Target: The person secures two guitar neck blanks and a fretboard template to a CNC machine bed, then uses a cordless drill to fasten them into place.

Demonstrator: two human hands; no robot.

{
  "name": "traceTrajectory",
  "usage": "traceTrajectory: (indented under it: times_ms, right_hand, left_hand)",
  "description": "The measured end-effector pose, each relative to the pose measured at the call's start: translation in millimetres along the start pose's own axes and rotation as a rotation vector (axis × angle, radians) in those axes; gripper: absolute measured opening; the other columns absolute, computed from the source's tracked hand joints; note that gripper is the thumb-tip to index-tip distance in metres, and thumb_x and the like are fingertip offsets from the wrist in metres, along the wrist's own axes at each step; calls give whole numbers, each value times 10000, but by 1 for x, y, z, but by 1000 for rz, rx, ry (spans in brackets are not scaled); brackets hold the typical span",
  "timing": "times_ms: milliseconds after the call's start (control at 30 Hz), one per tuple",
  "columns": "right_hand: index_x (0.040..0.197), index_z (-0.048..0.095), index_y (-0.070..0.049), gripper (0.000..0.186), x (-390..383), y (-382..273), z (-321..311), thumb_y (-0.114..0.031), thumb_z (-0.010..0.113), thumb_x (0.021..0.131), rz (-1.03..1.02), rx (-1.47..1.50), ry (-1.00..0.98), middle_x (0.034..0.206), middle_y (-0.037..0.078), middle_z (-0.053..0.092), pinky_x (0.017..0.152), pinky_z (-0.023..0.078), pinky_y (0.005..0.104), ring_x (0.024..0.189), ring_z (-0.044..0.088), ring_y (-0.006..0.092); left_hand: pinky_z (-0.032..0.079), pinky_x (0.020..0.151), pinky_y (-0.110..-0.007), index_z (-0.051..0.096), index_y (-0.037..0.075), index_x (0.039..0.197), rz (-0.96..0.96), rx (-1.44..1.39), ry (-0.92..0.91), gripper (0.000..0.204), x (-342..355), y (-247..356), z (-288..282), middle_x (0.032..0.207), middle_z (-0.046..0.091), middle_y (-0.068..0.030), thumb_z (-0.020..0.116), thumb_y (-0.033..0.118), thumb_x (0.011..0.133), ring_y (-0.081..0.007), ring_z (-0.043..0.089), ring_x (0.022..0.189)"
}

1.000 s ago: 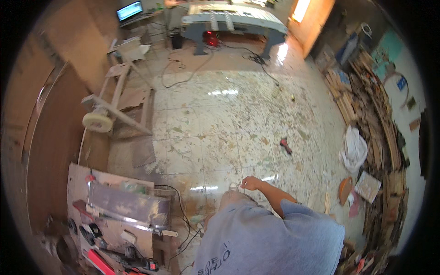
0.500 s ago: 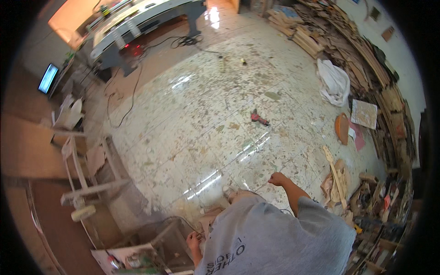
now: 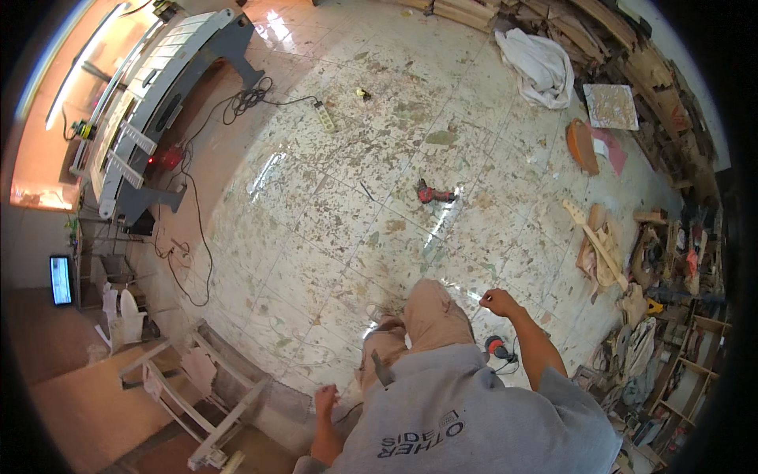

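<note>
My right hand is held out ahead of my body, its fingers curled closed, with nothing visible in it. Low at my left side hangs my left hand; its fingers are small and blurred. A dark cable runs close beside it; contact cannot be made out. Below my right hand, a red and black round power tool with a cord lies on the floor near my leg. Farther ahead is a red and black cordless drill. A grey, flat-ended object shows at my waist.
A large grey machine stands at far left, its cables leading to a power strip. Wooden frames stand near left. Right are a guitar-shaped wooden piece, an orange-brown piece, white cloth and stacked scrap wood.
My view has turned and moved forward; the drill and machine appear nearer. The round power tool has come into view beside my leg. My right hand remains held out with curled fingers.
</note>
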State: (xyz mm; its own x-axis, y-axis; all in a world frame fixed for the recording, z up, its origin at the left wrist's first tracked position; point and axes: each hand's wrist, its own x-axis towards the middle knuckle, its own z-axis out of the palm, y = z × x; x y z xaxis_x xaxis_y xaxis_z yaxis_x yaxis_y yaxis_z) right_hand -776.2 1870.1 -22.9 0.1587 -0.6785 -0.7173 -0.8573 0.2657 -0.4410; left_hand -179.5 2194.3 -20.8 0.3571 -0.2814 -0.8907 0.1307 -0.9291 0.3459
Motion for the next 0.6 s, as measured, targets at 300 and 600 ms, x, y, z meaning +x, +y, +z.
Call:
traceTrajectory:
  times_ms: [300,600]
  right_hand:
    - [1228,639,-57,494,262,-17,-45,-351,729,841,98,-77,-106,1111,198,706,938,528,464,1069,663,365]
    - [1462,420,-116,789,604,3,-32,-195,793,771,102,-420,10,1274,193,557,941,521,490,1185,573,375]
  left_hand:
    - [541,714,-328,673,-13,1172,266,109,149,355,-7,297,47,1010,728,-102,627,286,985,-200,701,818]
    - [536,737,-339,670,24,1173,-485,342,-15,377,28,374,193,1014,720,-115,646,344,976,-179,667,803]
